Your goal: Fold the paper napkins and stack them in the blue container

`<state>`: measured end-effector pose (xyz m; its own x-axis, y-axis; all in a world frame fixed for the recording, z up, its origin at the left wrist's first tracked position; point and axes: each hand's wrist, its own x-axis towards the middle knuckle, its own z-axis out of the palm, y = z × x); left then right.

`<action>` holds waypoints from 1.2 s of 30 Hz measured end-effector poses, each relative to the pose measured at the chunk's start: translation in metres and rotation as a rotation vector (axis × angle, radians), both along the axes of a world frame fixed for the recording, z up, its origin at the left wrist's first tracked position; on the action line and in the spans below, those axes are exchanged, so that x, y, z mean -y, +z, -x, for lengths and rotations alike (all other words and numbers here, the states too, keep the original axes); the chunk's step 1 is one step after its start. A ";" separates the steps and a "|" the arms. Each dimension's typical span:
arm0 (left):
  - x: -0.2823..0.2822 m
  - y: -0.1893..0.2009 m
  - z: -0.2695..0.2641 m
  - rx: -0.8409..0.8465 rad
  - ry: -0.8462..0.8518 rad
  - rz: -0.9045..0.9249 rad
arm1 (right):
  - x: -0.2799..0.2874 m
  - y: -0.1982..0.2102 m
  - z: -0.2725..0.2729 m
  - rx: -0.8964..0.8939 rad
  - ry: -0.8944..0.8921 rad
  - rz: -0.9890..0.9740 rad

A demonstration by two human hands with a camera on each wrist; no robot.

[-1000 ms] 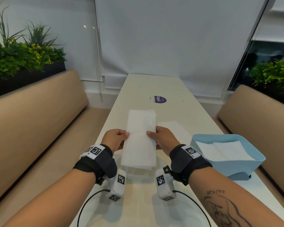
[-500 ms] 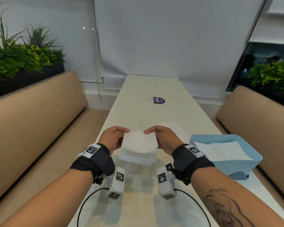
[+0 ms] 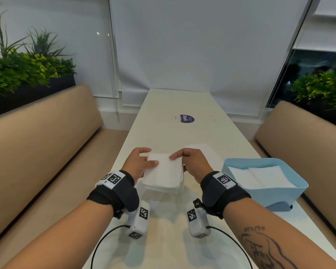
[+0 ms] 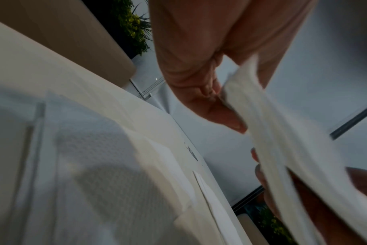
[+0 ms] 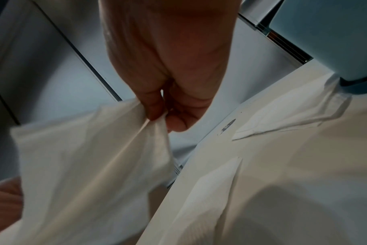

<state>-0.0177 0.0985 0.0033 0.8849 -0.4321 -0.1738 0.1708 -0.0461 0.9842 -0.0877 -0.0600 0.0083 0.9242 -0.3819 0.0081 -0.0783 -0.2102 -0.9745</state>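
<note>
**Folded napkin [image 3: 164,173] in both hands, left of the blue container [image 3: 264,195]**

Held above the table [image 3: 182,101], apart from the container. Gripped at the left edge by the left hand [image 3: 138,165], thumb on top and fingers curled at the edge; pinched at the far right corner between thumb and forefinger of the right hand [image 3: 191,162]. Inside the container, two folded napkins [image 3: 260,176] lying flat. Just beyond its far left corner, one more napkin [image 3: 202,150] flat on the table; farther behind, a purple sticker [image 3: 187,118].
</note>
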 end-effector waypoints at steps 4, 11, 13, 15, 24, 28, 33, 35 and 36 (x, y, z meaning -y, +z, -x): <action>0.000 -0.002 -0.001 0.101 -0.025 -0.073 | 0.002 0.005 0.002 -0.020 -0.041 -0.079; 0.004 0.002 0.004 0.262 -0.061 -0.099 | 0.005 0.013 -0.004 -0.081 -0.034 0.043; 0.005 0.003 0.005 0.280 -0.083 -0.096 | 0.003 0.012 -0.005 -0.101 0.008 0.135; 0.006 0.003 0.005 0.282 -0.109 -0.091 | 0.003 0.011 -0.006 -0.120 0.030 0.179; 0.010 0.003 0.001 0.215 0.044 -0.099 | 0.004 0.011 -0.002 -0.100 0.119 0.146; 0.008 0.001 0.003 0.260 0.031 -0.098 | 0.005 0.011 0.000 -0.104 0.132 0.163; 0.008 -0.001 0.003 0.369 0.012 -0.138 | 0.000 0.012 -0.001 -0.084 0.120 0.267; 0.010 0.000 0.004 0.401 0.004 -0.143 | -0.006 0.013 -0.004 -0.065 0.140 0.351; 0.012 0.001 0.005 0.418 -0.004 -0.157 | -0.007 0.013 -0.005 -0.055 0.148 0.381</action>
<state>-0.0225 0.0870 0.0041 0.8915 -0.4323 0.1351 -0.2411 -0.2005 0.9496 -0.0822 -0.0525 0.0209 0.9718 -0.2243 0.0722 -0.0701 -0.5678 -0.8202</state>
